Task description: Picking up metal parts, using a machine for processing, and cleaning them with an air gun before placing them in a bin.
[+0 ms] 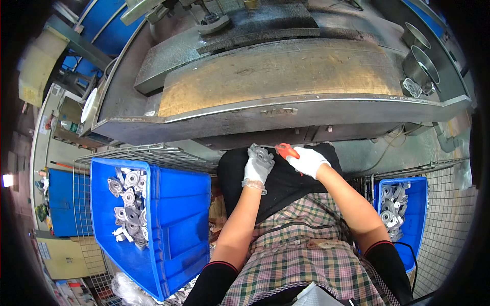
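Observation:
My left hand [256,172], in a thin pale glove, is closed around a grey metal casting [262,155] above my lap. Close by on the right, my right hand [309,162], in a white glove, grips an orange-red hand tool [287,151]. The tool's head points toward the casting; its exact kind is hard to make out, and whether it touches the casting cannot be seen. Similar metal castings [131,201] lie in a tilted blue bin [179,224] at my left. More castings [391,210] fill part of a blue bin [417,227] at my right.
Ahead stands a metal workbench with a raised front edge [229,118] and a worn wooden board [286,71]. A machine head [212,23] is at its back. Metal cups [419,65] sit at the bench's right. Wire mesh [451,219] stands beside the right bin.

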Action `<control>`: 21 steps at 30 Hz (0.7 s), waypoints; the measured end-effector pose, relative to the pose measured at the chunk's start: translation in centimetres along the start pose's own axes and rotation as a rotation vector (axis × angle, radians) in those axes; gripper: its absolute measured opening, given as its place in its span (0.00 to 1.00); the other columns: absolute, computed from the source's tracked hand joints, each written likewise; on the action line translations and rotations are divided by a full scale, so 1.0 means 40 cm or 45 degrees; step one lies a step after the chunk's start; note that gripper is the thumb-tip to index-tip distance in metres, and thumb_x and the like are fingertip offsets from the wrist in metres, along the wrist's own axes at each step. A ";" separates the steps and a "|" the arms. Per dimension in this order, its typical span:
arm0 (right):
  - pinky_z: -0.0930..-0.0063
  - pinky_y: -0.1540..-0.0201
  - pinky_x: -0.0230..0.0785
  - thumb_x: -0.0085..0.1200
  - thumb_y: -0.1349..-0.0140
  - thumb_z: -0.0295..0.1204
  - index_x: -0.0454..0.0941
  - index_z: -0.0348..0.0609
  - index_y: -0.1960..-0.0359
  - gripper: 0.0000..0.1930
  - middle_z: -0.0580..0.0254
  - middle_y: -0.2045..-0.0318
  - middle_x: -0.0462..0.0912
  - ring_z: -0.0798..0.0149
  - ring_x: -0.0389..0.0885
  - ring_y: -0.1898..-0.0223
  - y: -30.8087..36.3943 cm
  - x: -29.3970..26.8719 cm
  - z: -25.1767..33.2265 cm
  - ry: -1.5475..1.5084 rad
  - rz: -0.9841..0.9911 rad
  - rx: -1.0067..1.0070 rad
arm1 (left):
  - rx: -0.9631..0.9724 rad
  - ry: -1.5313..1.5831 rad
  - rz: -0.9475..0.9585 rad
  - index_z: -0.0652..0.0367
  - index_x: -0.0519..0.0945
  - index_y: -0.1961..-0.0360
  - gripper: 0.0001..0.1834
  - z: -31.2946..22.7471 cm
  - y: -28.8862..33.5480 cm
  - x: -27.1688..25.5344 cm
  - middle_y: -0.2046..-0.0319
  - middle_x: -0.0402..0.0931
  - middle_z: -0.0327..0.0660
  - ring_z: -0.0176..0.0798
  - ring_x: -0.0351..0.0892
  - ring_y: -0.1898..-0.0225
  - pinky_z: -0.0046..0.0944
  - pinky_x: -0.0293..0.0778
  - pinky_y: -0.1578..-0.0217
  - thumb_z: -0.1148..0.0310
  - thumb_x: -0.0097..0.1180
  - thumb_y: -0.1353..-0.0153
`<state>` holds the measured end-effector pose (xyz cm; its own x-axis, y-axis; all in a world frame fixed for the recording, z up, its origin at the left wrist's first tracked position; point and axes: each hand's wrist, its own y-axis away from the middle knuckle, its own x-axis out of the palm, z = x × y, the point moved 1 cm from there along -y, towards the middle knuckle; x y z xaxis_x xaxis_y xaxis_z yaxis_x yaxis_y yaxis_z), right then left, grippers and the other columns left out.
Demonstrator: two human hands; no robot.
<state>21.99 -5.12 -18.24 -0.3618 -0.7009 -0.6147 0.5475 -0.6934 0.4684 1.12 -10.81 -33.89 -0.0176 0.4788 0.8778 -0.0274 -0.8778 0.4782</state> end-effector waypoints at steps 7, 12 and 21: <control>0.55 0.56 0.76 0.47 0.32 0.51 0.78 0.43 0.54 0.22 0.47 0.64 0.86 0.46 0.86 0.63 -0.010 0.012 -0.004 0.016 -0.046 -0.016 | 0.091 -0.553 -0.280 0.32 0.67 0.30 0.32 0.023 0.032 0.053 0.30 0.64 0.36 0.53 0.60 0.30 0.58 0.47 0.29 0.33 0.36 0.29; 0.55 0.55 0.76 0.47 0.32 0.51 0.78 0.43 0.54 0.23 0.46 0.64 0.86 0.45 0.86 0.62 -0.021 0.006 -0.020 -0.015 -0.021 0.063 | 0.116 -0.579 -0.294 0.33 0.72 0.35 0.31 0.020 0.034 0.044 0.38 0.72 0.37 0.52 0.69 0.40 0.57 0.60 0.36 0.32 0.39 0.30; 0.55 0.52 0.76 0.46 0.32 0.51 0.78 0.43 0.52 0.24 0.45 0.61 0.86 0.44 0.86 0.59 -0.038 0.016 -0.036 -0.006 -0.030 0.088 | 0.105 -0.560 -0.215 0.33 0.72 0.36 0.29 0.006 0.018 0.006 0.40 0.73 0.35 0.51 0.72 0.44 0.57 0.62 0.39 0.33 0.40 0.29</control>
<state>22.00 -4.27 -20.27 -0.3777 -0.6847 -0.6233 0.4856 -0.7196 0.4963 1.35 -11.34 -33.32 0.4051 0.5783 0.7081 0.0864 -0.7953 0.6000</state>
